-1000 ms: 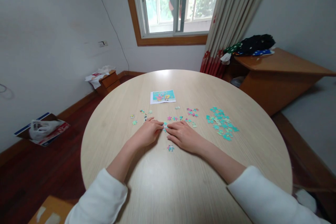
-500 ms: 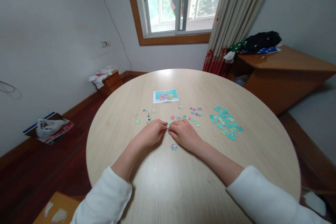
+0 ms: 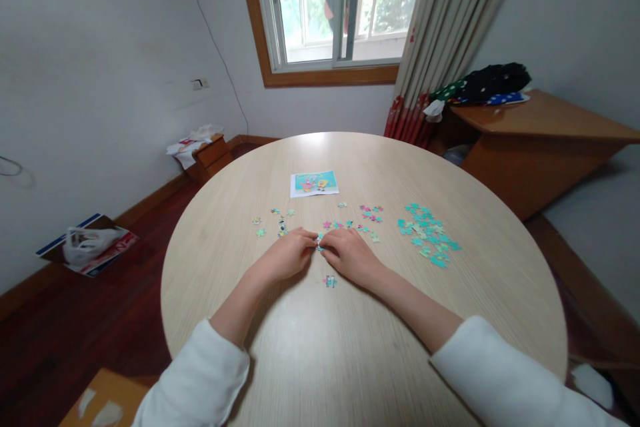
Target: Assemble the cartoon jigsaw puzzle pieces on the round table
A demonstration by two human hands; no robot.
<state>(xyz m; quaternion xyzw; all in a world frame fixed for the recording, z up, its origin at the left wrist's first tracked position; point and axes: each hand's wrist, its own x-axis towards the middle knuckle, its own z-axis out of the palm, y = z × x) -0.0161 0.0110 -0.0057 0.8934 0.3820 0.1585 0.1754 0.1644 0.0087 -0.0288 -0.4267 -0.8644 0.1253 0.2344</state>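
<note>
Pale wood-grain surface (image 3: pixel 350 360), two hands meeting over one small puzzle piece (image 3: pixel 319 240).
The left hand (image 3: pixel 285 257) and right hand (image 3: pixel 350 255) lie knuckles-up, each grip narrowed to fingertips pinching that same teal piece between them, at mid-surface. One joined cluster (image 3: pixel 329 281) sits just beside the right hand, nearer the person. Beyond lie one printed picture (image 3: pixel 314 183), one pink scatter (image 3: pixel 371 213) and one teal heap (image 3: pixel 427 233) to the right. About five loose bits (image 3: pixel 261 232) lie to the left, too small to count surely.
</note>
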